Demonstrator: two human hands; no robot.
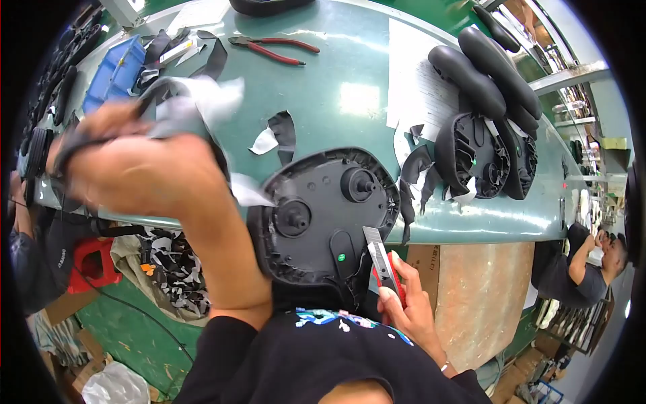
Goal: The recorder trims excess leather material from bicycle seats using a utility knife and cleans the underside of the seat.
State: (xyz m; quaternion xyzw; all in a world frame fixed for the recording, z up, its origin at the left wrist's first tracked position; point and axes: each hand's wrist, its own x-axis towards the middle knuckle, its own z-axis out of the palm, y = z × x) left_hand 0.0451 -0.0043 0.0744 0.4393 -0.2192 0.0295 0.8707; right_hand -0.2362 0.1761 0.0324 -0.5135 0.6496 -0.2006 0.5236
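Note:
My right hand [410, 306] is closed round a red and grey utility knife [385, 268]. Its snap-off blade points up over the near right edge of a black padded seat [316, 195], which lies underside up at the table's front edge, close against me. Two round posts and a small green sticker show on that underside, and dark covering wraps its rim. Out to the left, above the table, my left hand [145, 165] is smeared by motion. Black-and-white material [192, 101] blurs beside it; whether the fingers grip it cannot be made out.
Red-handled pliers [276, 50] lie at the back of the green table [323, 101]. A blue bin [114, 74] and scraps stand at left; a trimmed scrap [279, 135] lies mid-table. Several black padded parts [474, 81] are piled at right. Below left is a scrap-filled sack [175, 269]. Other people sit both sides.

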